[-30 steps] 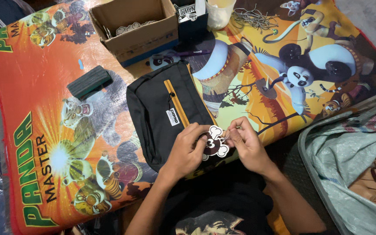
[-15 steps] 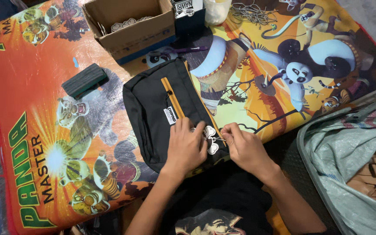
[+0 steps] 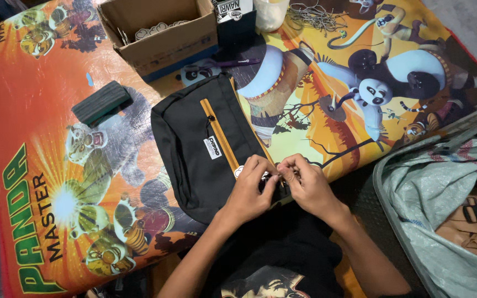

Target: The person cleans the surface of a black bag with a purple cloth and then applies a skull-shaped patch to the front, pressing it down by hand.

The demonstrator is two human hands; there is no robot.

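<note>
Left hand curled, fingers bent close together, pressing down on the near corner of a black pouch and pinching at a small white tag by the end of the yellow zipper. Right hand just beside it, fingertips drawn together and meeting the left hand's over the same corner — pinched on something small there, too hidden under the fingers to tell what. Both hands nearly closed, knuckles up, touching each other at the tips.

Pouch flat on a bright cartoon-printed mat, slanted, its near corner at the mat's front edge. Farther back, well apart from the hands: an open cardboard box and a dark green block to the left of the pouch. Off to the right, beside the mat — a pale woven sack, open.
</note>
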